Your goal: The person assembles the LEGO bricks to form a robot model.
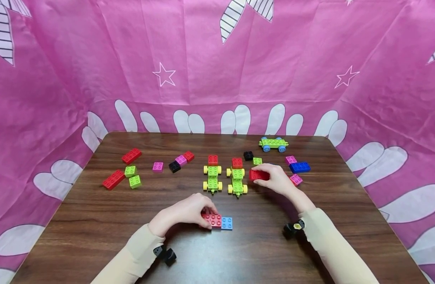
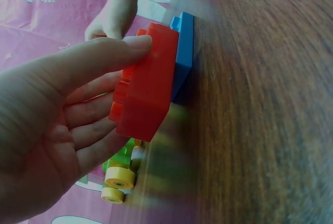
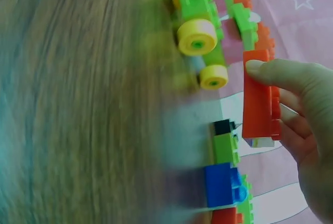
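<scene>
In the head view my left hand (image 1: 192, 209) pinches a red building brick (image 1: 214, 221) between thumb and fingers, low over the near middle of the table. A light-blue brick (image 1: 227, 223) pokes out from under its right end; the left wrist view shows the red brick (image 2: 148, 86) overlapping the blue one (image 2: 183, 52), which lies lower. Farther right, my right hand (image 1: 276, 179) grips another red brick (image 1: 257, 175) by its sides. Just left of that hand stand two green wheeled bases with yellow wheels, the nearer one (image 1: 237, 182) and its neighbour (image 1: 212, 179).
Red bricks (image 1: 237, 162) adjoin the far ends of both bases. A green base with blue wheels (image 1: 273, 144) stands at the back right. Blue (image 1: 300, 167) and pink bricks lie beyond the right hand. Several red, green, pink and black bricks (image 1: 174, 167) spread across the left side.
</scene>
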The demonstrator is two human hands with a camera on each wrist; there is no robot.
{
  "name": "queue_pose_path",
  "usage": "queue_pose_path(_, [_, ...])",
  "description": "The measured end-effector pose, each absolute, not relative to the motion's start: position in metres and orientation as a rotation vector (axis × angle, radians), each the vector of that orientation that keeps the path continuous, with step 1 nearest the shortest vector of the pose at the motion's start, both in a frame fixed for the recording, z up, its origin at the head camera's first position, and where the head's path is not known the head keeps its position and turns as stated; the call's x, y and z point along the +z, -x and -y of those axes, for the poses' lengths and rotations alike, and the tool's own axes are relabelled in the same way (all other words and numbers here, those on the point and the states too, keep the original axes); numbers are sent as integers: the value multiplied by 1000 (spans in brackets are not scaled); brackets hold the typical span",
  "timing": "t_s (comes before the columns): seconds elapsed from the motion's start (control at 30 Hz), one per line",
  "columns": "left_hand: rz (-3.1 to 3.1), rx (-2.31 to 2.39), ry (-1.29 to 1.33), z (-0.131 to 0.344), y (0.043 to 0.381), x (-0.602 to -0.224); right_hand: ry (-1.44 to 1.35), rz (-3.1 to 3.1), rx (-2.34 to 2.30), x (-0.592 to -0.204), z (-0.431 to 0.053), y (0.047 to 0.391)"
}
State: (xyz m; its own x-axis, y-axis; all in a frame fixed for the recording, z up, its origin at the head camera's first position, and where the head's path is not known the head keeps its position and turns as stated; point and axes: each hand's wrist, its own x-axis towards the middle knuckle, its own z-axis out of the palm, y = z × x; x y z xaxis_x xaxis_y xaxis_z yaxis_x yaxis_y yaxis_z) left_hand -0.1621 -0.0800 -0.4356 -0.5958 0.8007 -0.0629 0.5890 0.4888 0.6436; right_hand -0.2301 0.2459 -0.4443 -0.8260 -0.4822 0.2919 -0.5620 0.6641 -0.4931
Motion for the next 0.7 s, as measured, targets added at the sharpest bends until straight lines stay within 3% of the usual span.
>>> queue_pose_path(0.5, [-2432,810,-1193,79,164,-436,-872,2624,1128,-429,-224,195])
queue_pose_path(0.7, [-2477,776,-1186,79,165,-435,-1029,2643,1149,-433,-208,182])
